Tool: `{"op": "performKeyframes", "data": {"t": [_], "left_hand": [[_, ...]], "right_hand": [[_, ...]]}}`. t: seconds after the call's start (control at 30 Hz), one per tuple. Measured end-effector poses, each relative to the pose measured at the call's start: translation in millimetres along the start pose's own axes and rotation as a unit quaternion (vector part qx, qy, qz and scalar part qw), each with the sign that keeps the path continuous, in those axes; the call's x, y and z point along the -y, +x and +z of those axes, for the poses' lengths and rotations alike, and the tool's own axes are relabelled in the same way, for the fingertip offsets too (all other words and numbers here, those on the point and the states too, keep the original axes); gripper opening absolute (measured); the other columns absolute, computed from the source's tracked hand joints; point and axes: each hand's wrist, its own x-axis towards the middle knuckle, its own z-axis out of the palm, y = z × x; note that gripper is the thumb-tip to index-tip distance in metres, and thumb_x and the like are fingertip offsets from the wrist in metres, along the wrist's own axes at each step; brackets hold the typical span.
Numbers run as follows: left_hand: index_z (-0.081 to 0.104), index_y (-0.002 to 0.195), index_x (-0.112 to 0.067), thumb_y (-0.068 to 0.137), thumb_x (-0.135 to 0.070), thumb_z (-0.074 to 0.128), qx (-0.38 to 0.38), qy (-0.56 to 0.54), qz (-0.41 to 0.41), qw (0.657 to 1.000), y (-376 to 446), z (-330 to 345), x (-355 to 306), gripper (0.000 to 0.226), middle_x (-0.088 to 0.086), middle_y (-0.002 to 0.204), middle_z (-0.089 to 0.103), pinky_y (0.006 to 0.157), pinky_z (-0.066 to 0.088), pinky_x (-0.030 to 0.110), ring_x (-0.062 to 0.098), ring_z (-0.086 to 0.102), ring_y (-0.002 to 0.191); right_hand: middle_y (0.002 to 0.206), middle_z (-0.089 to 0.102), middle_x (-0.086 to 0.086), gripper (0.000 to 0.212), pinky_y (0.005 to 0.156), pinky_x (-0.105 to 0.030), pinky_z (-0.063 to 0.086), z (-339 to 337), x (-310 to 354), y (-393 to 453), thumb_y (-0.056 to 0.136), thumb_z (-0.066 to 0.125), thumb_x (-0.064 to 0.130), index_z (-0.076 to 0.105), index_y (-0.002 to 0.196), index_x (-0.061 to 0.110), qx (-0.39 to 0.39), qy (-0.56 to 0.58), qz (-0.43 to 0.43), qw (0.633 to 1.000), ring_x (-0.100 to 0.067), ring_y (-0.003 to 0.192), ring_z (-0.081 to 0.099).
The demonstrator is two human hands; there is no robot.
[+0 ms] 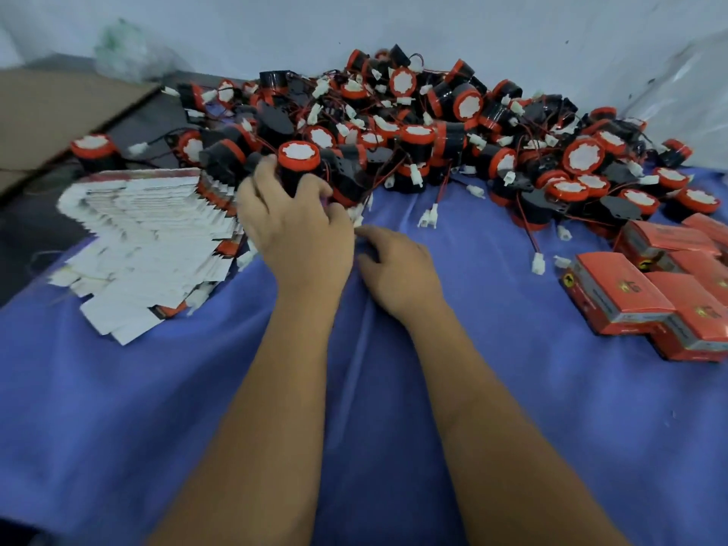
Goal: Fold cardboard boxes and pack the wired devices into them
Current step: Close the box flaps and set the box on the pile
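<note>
Your left hand [293,226] is gripping a wired device [298,165] at the near edge of the device pile [453,124]; it is standing upright, black-bodied with a red-rimmed white top. Your right hand [398,266] is resting loosely curled, holding nothing, on the blue cloth [512,388] just beside

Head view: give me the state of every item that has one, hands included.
Left hand: gripping one wired device.
Held device: upright, red cap on top, at the pile's front edge.
Right hand: resting on the blue cloth, fingers loosely curled, holding nothing.
Device pile: loose, wires tangled, unpacked.
Box blanks: flat, fanned out, unfolded.
Orange boxes: folded, closed, heaped together.
</note>
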Motion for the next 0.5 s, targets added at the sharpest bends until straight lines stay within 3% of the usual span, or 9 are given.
{"op": "performKeyframes", "data": {"t": [0.07, 0.13, 0.3, 0.4, 0.5], "left_hand": [[0.064, 0.108, -0.021, 0.084, -0.021, 0.058, 0.027, 0.047, -0.083, 0.995, 12, -9, 14, 0.025, 0.018, 0.159, 0.021, 0.120, 0.000, 0.055, 0.039, 0.008, 0.149], [0.059, 0.118, -0.022, 0.082, -0.023, 0.063, 0.056, 0.094, -0.148, 0.983, 24, -17, 30, 0.036, 0.024, 0.162, 0.008, 0.116, -0.011, 0.062, 0.040, -0.009, 0.150], [0.028, 0.151, -0.022, 0.084, -0.033, 0.068, 0.120, 0.154, -0.230, 0.953, 47, -28, 66, 0.079, 0.031, 0.159, -0.009, 0.114, -0.013, 0.062, 0.044, -0.019, 0.147], [0.012, 0.156, -0.023, 0.085, -0.042, 0.067, 0.135, 0.180, -0.207, 0.952, 57, -22, 79, 0.092, 0.025, 0.161, -0.012, 0.116, -0.012, 0.060, 0.038, -0.021, 0.148], [0.007, 0.157, -0.022, 0.087, -0.049, 0.063, 0.154, 0.156, -0.192, 0.957, 64, -14, 87, 0.094, 0.019, 0.164, -0.008, 0.117, -0.008, 0.061, 0.035, -0.016, 0.150]], "right_hand": [[0.135, 0.060, 0.002, 0.044, 0.109, -0.041, 0.036, 0, -2, -1, 0.095, 0.048, 0.016, 0.053, 0.138, 0.023, 0.004, -0.002, 0.007, 1.000, -0.021, 0.125, 0.051], [0.140, 0.056, 0.004, 0.043, 0.112, -0.039, 0.033, -1, -1, 0, 0.096, 0.048, 0.016, 0.053, 0.138, 0.022, 0.010, -0.003, 0.003, 1.000, -0.019, 0.130, 0.047], [0.143, 0.053, 0.005, 0.042, 0.114, -0.041, 0.031, 0, -2, 1, 0.098, 0.048, 0.017, 0.053, 0.139, 0.023, 0.013, 0.007, 0.011, 1.000, -0.018, 0.132, 0.046], [0.143, 0.053, 0.006, 0.041, 0.114, -0.041, 0.031, 0, -1, 1, 0.097, 0.048, 0.017, 0.054, 0.138, 0.023, 0.015, 0.007, 0.014, 1.000, -0.017, 0.132, 0.044], [0.140, 0.056, 0.006, 0.040, 0.113, -0.039, 0.032, 0, -2, 2, 0.096, 0.049, 0.016, 0.057, 0.134, 0.023, 0.007, 0.019, 0.022, 1.000, -0.016, 0.129, 0.047]]}}
